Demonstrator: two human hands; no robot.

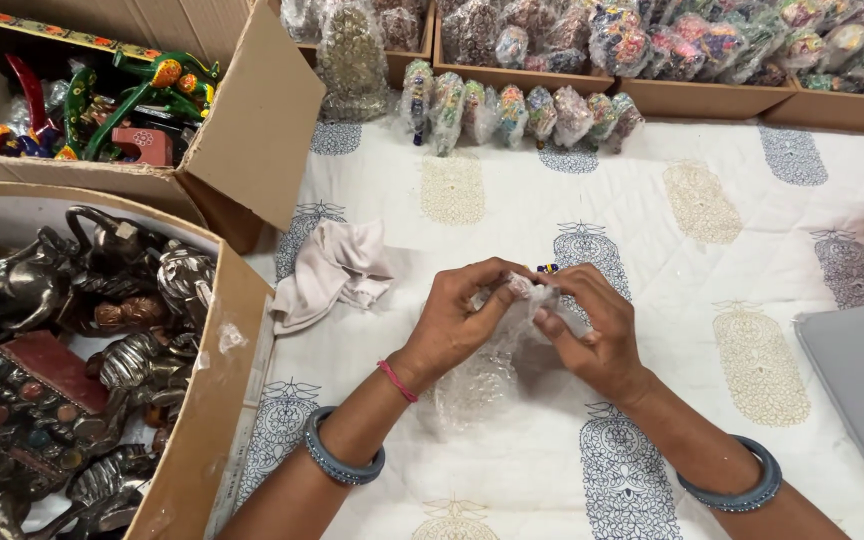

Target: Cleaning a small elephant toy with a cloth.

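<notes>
Clear bubble wrap (487, 375), crumpled round a small colourful figurine (548, 268), above the printed cloth

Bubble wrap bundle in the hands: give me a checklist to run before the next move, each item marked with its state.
1. Both hands on the bundle: left hand and right hand pinch the top of the bubble wrap bundle. Ok.
2. Item fully covered: a small blue and yellow tip shows above the fingers. Not ok.
3. Wrap sealed: cannot tell, no tape visible.
4. Working space on the printed cloth: open around the hands. Ok.
5. Crumpled rag: lies apart, left of the hands. Ok.
</notes>
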